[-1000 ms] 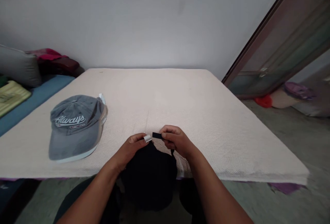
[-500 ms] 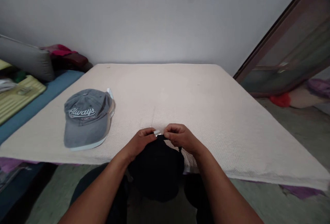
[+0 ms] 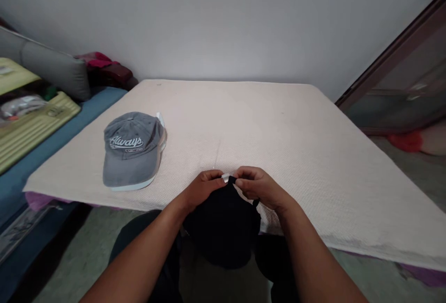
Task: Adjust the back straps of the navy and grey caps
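Left hand (image 3: 205, 189) is pinching a silver clasp (image 3: 226, 178), thumb and fingers closed, almost no gap. Right hand (image 3: 259, 184) is gripping a black strap (image 3: 232, 180) just to the right, its end poking out from thumb and fingertip toward the left hand. Strap end is meeting the clasp; can't tell if it's threaded in or only touching. Both belong to a black cap (image 3: 225, 228), which is hanging right below and between the two hands, near the front edge of the tabletop (image 3: 296, 131), in front of the person's knees. Dark fabric, so cap detail isn't reading well. A second bit of black strap is showing just under the right hand.

Grey cap (image 3: 132, 149) with white "Always" lettering is sitting on the tabletop, left of the left hand and a bit farther out, well apart from it, brim facing the person. Cream cloth is covering the tabletop under and beyond both hands. Far left of the left hand, a grey pillow (image 3: 66, 68) and a yellow-green case (image 3: 45, 112) are resting on a blue surface (image 3: 99, 101). Far right of the right hand, something red (image 3: 406, 141) is lying on the floor by a door.
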The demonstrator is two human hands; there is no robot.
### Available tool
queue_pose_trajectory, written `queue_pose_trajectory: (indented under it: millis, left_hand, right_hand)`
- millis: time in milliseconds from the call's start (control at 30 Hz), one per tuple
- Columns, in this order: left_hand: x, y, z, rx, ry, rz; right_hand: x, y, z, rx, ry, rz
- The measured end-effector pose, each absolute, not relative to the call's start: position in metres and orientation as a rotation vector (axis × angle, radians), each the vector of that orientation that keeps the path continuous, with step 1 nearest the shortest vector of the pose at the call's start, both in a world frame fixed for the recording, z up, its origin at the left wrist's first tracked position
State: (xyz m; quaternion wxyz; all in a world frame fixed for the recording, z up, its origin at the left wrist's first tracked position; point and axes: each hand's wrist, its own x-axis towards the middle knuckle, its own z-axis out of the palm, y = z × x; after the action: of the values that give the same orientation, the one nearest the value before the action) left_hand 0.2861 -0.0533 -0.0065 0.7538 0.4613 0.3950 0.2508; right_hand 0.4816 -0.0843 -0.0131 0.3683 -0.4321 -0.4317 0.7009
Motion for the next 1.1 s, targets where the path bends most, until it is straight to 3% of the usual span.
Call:
queue_pose_trajectory:
  millis: [1100]
  left_hand:
    - [0.2813, -0.0553, -0.0084, 1.027, 0.948, 0.519]
  right_hand:
    - [0.4765, -0.0817, -0.0130, -0.959, -1.068, 1.840]
